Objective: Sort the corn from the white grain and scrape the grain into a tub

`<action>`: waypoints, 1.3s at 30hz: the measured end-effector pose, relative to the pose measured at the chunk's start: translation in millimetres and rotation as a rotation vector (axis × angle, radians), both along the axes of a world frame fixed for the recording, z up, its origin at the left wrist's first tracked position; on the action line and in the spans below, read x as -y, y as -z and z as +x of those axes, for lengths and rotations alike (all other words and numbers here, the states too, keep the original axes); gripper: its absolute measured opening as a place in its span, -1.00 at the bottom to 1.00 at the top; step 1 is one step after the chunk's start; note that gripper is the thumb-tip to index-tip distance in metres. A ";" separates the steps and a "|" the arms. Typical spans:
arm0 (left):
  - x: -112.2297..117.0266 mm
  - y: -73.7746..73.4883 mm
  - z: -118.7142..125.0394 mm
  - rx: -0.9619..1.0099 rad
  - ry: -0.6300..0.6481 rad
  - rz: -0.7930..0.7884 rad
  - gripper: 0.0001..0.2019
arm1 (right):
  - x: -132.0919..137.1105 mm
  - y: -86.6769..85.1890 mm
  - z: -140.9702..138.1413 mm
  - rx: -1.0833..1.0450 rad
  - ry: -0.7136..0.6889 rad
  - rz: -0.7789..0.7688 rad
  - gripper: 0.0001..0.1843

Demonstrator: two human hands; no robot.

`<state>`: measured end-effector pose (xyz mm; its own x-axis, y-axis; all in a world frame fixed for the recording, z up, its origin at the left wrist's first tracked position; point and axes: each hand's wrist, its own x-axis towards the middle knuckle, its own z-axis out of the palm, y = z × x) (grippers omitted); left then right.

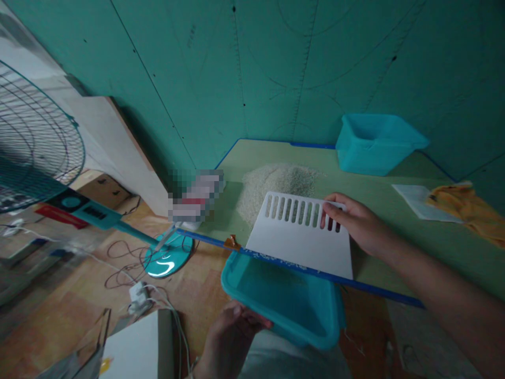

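My right hand (347, 218) grips a white flat plastic board (303, 237) at its slotted top right corner, thumb on the near face and fingertips showing through the slots. The board leans over the table's near edge, its lower edge close to the blue edging. Just behind it lies a spread heap of small pale grains (280, 181), partly hidden by the board. Below the edge, my left hand (239, 318) is closed on the near rim of a turquoise plastic tub (284, 305). A thin scatter of something pale shows inside the tub; I cannot make out how much.
A second turquoise tub (371, 147) stands at the table's back right. White paper (420, 202) and an orange cloth (469, 208) lie at the right. A brown clip (232, 242) sits on the table edge. To the left are a standing fan (71, 202), cables and a power strip (139, 297).
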<state>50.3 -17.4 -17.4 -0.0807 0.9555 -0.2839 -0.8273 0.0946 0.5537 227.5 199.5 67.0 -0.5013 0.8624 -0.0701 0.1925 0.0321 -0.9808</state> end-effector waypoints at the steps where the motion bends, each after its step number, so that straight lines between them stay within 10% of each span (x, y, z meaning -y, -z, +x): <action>1: 0.0 0.4 -0.1 0.002 0.000 0.001 -0.83 | 0.2 -0.3 -0.4 0.000 0.002 -0.002 -0.61; 17: 0.4 0.0 -0.3 0.014 0.002 -0.002 -0.84 | -0.4 1.0 -1.5 0.002 -0.062 -0.025 -0.61; 26: 2.0 -0.7 -1.7 -0.019 0.000 -0.011 -0.82 | -8.1 -3.5 1.8 -0.044 0.241 0.096 -0.67; 39: 1.0 -3.8 -1.5 0.007 -0.002 0.005 -0.84 | -8.3 -2.0 1.5 -0.048 0.236 0.074 -0.69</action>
<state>48.8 -18.3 -13.6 -0.0806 0.9566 -0.2800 -0.8314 0.0904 0.5483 229.0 207.8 69.0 -0.2869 0.9578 0.0165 0.1565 0.0639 -0.9856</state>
